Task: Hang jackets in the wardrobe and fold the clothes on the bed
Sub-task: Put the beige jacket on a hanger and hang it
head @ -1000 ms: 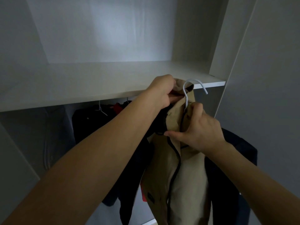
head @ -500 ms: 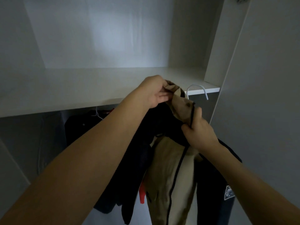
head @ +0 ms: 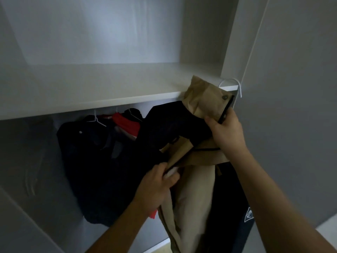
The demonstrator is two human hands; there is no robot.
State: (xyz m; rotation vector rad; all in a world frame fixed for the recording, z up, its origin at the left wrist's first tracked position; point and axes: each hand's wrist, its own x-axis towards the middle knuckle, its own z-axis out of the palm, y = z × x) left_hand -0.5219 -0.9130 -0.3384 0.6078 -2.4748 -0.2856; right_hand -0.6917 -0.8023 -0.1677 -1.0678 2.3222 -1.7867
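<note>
The view looks into a white wardrobe point(head: 204, 33) in dim light, with pale grey side panels and a pale back wall brightest near its middle. A wide white shelf point(head: 87, 92) runs across from the left to the right panel, and under it is the hanging space. At the near right, just below the shelf's front edge, a tan jacket point(head: 193, 194) with dark trim and a dark lining hangs down toward the bottom of the view; its collar stands up in front of the shelf edge. The white hook of its hanger point(head: 235, 86) shows at the right end of the shelf, close to the right panel; whether it rests on anything cannot be told. The right hand point(head: 226, 132) grasps the jacket's collar edge by the dark trim, fingers curled round the cloth. The left hand point(head: 156, 187), lower and to the left, pinches the jacket's front edge, thumb over the fabric. Farther left, deeper in the hanging space, dark jackets point(head: 94, 161) and a red garment point(head: 125, 123) hang on white hangers. A dark garment with a pale patch point(head: 248, 214) hangs at the right behind the forearm. A strip of pale floor shows at the bottom.
</note>
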